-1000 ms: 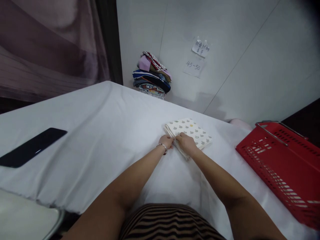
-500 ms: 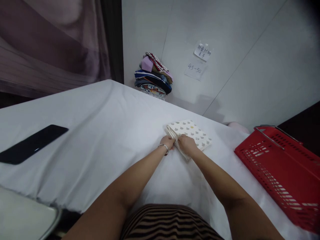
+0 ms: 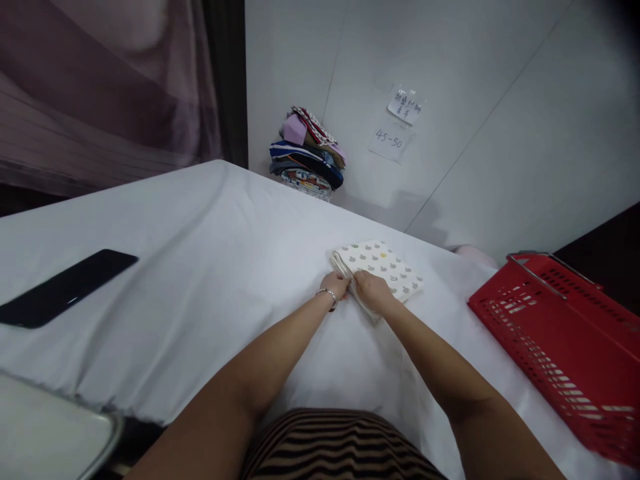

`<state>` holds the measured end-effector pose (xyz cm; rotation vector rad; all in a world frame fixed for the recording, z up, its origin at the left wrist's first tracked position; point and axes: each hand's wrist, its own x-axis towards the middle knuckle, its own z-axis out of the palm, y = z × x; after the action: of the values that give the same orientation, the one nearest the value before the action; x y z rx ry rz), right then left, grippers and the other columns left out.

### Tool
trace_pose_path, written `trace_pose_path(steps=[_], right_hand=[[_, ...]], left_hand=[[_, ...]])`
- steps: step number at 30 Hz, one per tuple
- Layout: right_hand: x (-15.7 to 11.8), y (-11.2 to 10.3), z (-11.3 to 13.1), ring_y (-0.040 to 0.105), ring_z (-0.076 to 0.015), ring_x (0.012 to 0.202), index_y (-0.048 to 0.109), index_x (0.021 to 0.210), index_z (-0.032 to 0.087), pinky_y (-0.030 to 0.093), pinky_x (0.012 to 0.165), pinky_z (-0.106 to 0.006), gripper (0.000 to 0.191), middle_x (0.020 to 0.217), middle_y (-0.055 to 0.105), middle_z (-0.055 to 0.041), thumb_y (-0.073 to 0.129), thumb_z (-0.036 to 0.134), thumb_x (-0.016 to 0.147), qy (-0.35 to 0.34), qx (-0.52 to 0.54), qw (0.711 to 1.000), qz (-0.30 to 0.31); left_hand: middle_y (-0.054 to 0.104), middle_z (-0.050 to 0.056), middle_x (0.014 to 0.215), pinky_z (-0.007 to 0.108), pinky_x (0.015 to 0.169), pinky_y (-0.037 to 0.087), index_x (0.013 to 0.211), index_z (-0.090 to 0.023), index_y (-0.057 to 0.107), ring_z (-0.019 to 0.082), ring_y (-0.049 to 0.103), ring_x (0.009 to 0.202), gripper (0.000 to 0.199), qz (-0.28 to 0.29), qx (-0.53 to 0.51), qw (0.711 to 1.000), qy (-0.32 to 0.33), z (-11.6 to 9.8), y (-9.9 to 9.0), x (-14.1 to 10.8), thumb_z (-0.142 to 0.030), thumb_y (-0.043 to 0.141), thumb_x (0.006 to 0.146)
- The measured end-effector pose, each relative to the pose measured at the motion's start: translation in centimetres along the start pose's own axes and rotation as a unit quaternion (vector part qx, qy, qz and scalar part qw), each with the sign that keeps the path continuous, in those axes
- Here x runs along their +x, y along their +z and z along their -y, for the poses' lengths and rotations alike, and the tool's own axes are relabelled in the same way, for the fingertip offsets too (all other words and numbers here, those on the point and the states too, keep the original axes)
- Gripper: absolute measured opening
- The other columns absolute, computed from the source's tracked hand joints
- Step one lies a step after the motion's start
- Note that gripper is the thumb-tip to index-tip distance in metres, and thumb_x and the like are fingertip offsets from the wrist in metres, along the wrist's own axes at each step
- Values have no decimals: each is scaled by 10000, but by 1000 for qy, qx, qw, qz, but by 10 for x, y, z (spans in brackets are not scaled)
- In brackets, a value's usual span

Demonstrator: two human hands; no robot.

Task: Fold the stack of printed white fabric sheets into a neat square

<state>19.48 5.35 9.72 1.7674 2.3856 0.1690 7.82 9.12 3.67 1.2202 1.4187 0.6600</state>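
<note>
A folded cream cloth (image 3: 377, 260) with a grey and yellow pattern lies on the white-covered table, its stacked layers showing along the near left edge. My left hand (image 3: 337, 285), with a bracelet at the wrist, is closed on that layered edge. Right beside it, my right hand (image 3: 371, 291) pinches the same edge, its wrist crossing over the cloth's near side. The fingertips of both hands are partly hidden among the layers.
To the right stands a red plastic basket (image 3: 575, 347) with metal handles. A black flat object (image 3: 65, 290) lies at the left. Several folded fabrics are piled in a stack (image 3: 307, 153) by the wall, near handwritten paper notes (image 3: 393, 140). A white seat-like surface (image 3: 50, 427) is at lower left.
Hardly anything differs. My right hand has shifted very slightly on the cloth's edge; my left hand and the cloth stay in place.
</note>
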Motion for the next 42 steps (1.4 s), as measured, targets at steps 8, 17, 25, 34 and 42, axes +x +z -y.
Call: trace_pose_path(steps=[8,17,25,34,42], right_hand=[[0,-1,0,557,-185,888,410,1153,168,357,679,-266,287,1035,601,-90,315,200,884,8,55,998,-10],[6,-3,3,572,-192,884,486,998,180,357,661,-260,186,1003,617,-79,348,221,881,33,22,999,13],[6,-6,5,574,-176,841,439,1101,184,337,645,-252,263,943,631,-64,339,158,859,23,35,999,0],[3,-4,5,570,-175,816,436,1051,183,301,601,-247,221,950,626,-60,339,188,852,-3,37,999,-11],[8,-5,9,579,-193,786,422,1035,179,308,588,-262,196,934,630,-73,339,209,859,23,17,1000,9]], left_hand=[[676,44,818,193,420,450,851,-151,624,91,585,448,228,3,-17,1000,-1,-1,-1,-2,-341,508,804],[675,43,761,183,415,439,828,-144,629,96,587,454,213,0,-8,1000,-3,3,2,3,-325,519,801],[671,35,757,181,422,441,870,-152,622,95,591,469,229,-9,-13,1000,-10,-3,-1,-4,-353,541,795],[659,34,677,186,426,434,835,-142,628,101,584,451,217,-7,-7,1000,0,4,2,3,-335,537,792],[664,38,692,193,434,449,826,-147,624,108,590,459,203,-4,-20,1000,-2,6,3,6,-324,533,787]])
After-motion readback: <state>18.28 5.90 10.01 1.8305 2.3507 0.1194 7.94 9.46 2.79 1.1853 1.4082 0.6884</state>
